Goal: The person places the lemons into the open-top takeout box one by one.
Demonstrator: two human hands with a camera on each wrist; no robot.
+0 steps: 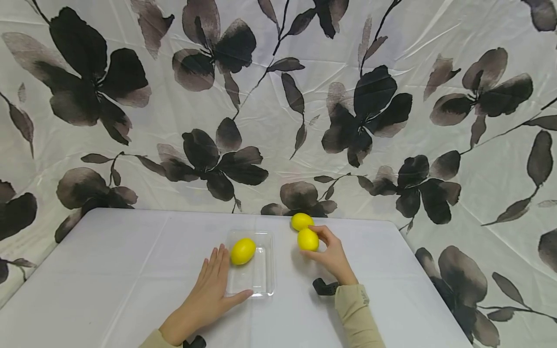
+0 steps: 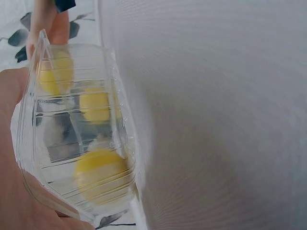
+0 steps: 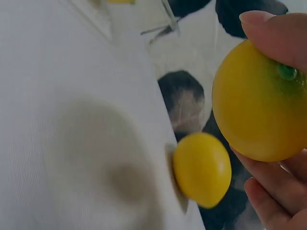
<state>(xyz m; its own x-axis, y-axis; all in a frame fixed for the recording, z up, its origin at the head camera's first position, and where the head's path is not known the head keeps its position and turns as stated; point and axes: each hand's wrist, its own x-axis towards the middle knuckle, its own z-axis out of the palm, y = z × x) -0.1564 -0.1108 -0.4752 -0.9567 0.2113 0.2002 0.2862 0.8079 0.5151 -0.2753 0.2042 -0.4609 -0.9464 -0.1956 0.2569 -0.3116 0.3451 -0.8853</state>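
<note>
While the right hand (image 1: 332, 256) pinches a round yellow lemon (image 1: 308, 239) in a curled grip, lifted just above the white worktop (image 1: 130, 270), the left hand (image 1: 209, 290) lies flat with straight fingers, holding nothing, against the left side of a clear plastic tray (image 1: 261, 275). A second yellow lemon (image 1: 242, 251) sits inside the tray. A third yellow lemon (image 1: 301, 221) rests near the far edge of the worktop, just behind the held one.
</note>
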